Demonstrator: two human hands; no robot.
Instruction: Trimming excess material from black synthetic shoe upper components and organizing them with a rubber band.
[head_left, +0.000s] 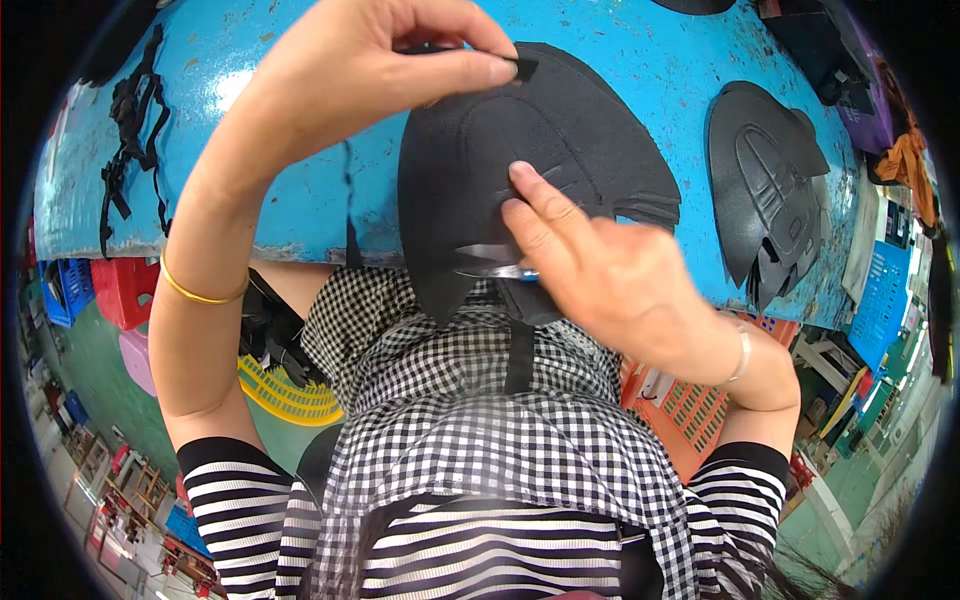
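Right hand [610,280] hides most of scissors [495,262].

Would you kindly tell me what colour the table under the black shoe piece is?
The table is bright blue, worn at its edge; seen in the head view.

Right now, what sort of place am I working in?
Probably a shoe-making workshop. Flat black cut shoe-upper pieces lie on a worn, chipped blue worktable, the right hand works small scissors on one, and coloured plastic crates sit below.
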